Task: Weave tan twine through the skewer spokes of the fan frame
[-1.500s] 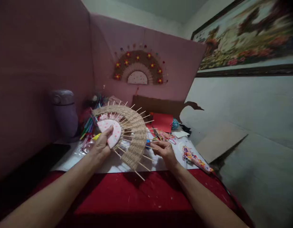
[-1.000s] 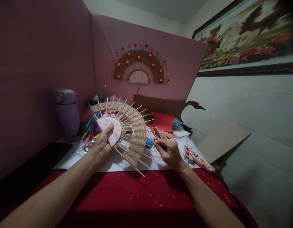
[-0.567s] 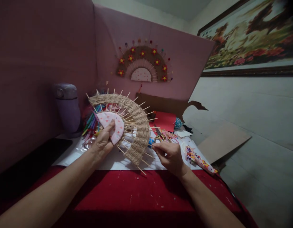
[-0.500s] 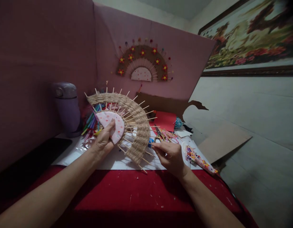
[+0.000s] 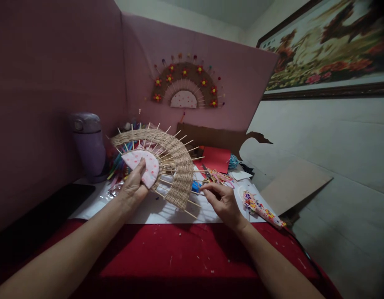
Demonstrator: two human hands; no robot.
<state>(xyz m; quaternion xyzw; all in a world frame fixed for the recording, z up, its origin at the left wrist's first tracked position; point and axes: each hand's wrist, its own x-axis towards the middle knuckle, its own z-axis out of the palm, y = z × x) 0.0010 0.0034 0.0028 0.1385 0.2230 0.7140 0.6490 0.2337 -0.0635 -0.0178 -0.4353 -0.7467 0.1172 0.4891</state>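
My left hand point(image 5: 136, 180) grips a half-round woven fan point(image 5: 183, 176) by its pink-spotted white centre point(image 5: 148, 160), thumb lying on the front. The fan is tilted, with a twine band woven across thin wooden sticks whose bare ends stick out past the rim. At its right side my right hand point(image 5: 221, 201) has thumb and forefinger closed together at the tip of one stick point(image 5: 196, 192). Behind the fan, a blue item point(image 5: 196, 186) is partly hidden.
A purple bottle point(image 5: 89, 145) stands at left beside a dark flat object point(image 5: 65, 203). Scissors point(image 5: 207, 172), red paper point(image 5: 215, 159), blue yarn point(image 5: 233, 162) and a flower-patterned glue gun point(image 5: 262, 211) lie right of the fan. A finished flowered fan point(image 5: 185, 74) hangs on the pink board.
The fan has shifted slightly left and turned a little, its lower right end rising. My right hand stays close to the rim, its fingers now at a stick's tip.
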